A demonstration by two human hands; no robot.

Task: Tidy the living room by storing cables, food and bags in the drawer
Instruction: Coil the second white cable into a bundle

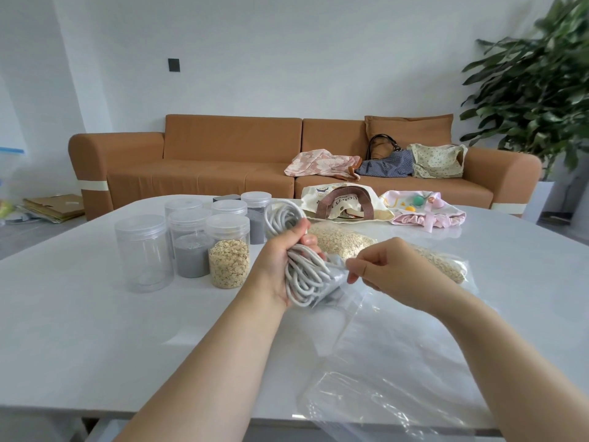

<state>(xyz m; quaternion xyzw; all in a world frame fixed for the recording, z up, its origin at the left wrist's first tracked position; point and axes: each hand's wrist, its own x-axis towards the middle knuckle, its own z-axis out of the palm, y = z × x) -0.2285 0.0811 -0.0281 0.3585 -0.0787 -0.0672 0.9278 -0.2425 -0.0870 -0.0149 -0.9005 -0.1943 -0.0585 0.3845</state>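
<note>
As the coil goes in: left hand (277, 266) is curled round a bundle of white cable (304, 283), gripping it mid-coil. Upper loops stand free toward 12 o'clock; lower loops look partly inside the bag mouth.
Right hand (395, 269): thumb and forefinger pinch the lip of a clear plastic bag (398, 362), other fingers loosely curled. The bag's tail lies flat toward 5 o'clock and overhangs the table (79, 314) edge.
Neighbours: lidded jars at 10 o'clock of the hands, the oat jar (229, 253) nearest. Oat packets (341, 239) at 1 o'clock, just behind the right hand.
Far edge: cloth totes (344, 202) at 12 to 1 o'clock.
Beyond: sofa (207, 154) with more bags on its seat.
Drawer: not in view.
Risk, cable: springy loops may fan out and snag the lip, since only one side of the mouth is held open.
Risk, bag: thin film could slip from the pinch, or its overhanging tail could drag off the table.
Risk, jars: a left elbow swing could knock them.
</note>
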